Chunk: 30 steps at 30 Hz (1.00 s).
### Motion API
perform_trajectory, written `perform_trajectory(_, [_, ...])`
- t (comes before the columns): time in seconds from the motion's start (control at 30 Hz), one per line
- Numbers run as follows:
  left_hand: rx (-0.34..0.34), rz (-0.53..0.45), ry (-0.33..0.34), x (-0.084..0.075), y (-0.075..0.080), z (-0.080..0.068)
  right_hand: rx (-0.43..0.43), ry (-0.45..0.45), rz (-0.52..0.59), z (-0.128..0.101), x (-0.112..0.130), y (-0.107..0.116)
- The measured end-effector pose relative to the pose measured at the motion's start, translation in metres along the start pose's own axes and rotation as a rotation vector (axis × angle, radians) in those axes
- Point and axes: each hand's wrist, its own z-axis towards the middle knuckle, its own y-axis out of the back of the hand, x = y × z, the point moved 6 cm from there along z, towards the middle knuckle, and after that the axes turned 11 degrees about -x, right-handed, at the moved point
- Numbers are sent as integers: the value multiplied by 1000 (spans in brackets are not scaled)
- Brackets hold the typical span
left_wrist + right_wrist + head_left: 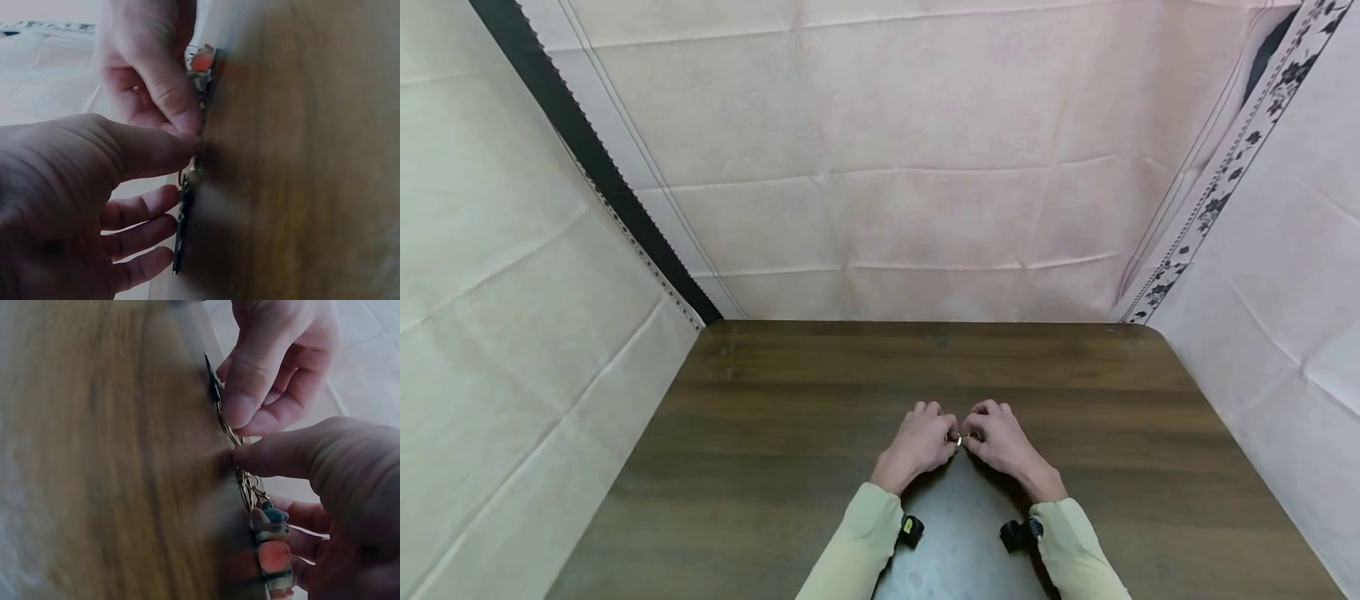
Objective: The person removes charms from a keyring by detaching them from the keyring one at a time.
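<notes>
Metal keyring, gold-toned, lying on the dark wooden table between two hands. Thin linked loops, partly hidden by fingertips; at one end a small figure charm with an orange body and a paler, banded top, blurred in both wrist views. At the other end a dark flat piece, seen edge-on, nature unclear.

Near edge, head view: two pale yellow-green sleeves with small black wrist cameras on their inner sides.

Left hand: fingers curled, thumb extended with its tip pressed on the ring against the table; other fingers loosely bent beneath. Right hand: likewise curled, thumb touching the ring at the tabletop, remaining fingers folded behind. Fingertips of both hands meeting at the ring, each pinching it from its own side; exact closure around the metal hard to tell in the blur.

Ring's place: middle of the table, slightly toward the near side, seen in the head view as a small glint where the hands meet.

Beyond: bare wood-grain tabletop up to a creased pink cloth backdrop; cream cloth on the left; black-patterned floral border strip on the right.
</notes>
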Motion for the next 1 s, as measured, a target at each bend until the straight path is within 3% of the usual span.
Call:
perform_trajectory(0.33, [-46,56,-38,-7,-5,-2,1,-28,37,-1,-1,-1])
perform_trajectory(0.53, [-42,24,-50,-7,-2,-1,22,-28,125,3,0,3])
perform_trajectory(0.63, [-68,-78,-55,-7,3,3,20,-55,198,5,0,10])
perform_trajectory(0.73, [-100,-256,-40,-7,12,7,-11,-87,276,8,2,20])
perform_trajectory(0.9, [-112,-544,78,2,27,5,-16,-111,394,12,12,37])
perform_trajectory(1.0, [-141,-635,107,5,38,1,1,-124,462,13,19,47])
